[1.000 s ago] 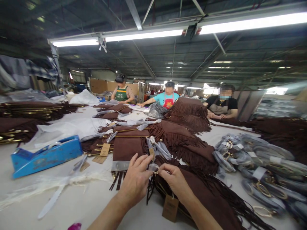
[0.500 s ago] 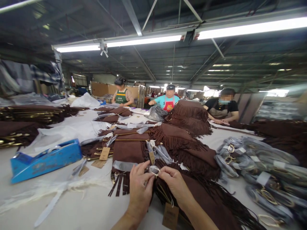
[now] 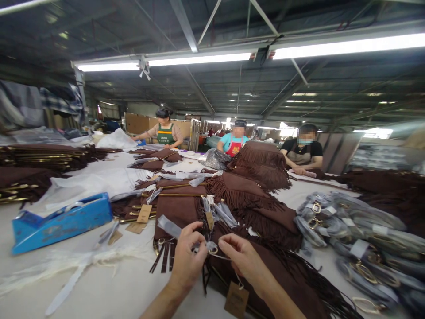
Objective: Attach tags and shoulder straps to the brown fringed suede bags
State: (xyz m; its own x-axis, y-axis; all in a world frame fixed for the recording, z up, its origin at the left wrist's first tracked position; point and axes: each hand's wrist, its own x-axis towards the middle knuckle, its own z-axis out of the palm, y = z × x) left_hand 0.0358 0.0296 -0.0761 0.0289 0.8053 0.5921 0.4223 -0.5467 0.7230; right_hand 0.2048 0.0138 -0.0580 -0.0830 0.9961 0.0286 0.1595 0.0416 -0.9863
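Observation:
My left hand (image 3: 190,253) is closed in a pinch beside a small gold ring (image 3: 213,250) partly wrapped in clear plastic. A grey plastic-wrapped strip (image 3: 169,227) sticks out behind its fingers. My right hand (image 3: 241,256) pinches just right of the ring, and a thin white string (image 3: 227,258) runs from the ring to its fingers. Below it a brown cardboard tag (image 3: 236,300) hangs on string. Under both hands lies a dark brown fringed bag (image 3: 282,274); another brown bag (image 3: 175,208) is just beyond.
A blue tape dispenser (image 3: 63,223) stands at left. Plastic-wrapped straps with gold buckles (image 3: 361,248) are heaped at right. Stacked fringed bags (image 3: 262,161) rise behind, and more bags (image 3: 43,157) lie at far left. Across the table three people work, one in a green apron (image 3: 167,135).
My hands have moved slightly apart and the white string now stretches between them. The grey strip has tilted up on the left. A co-worker across the table has reached an arm out left.

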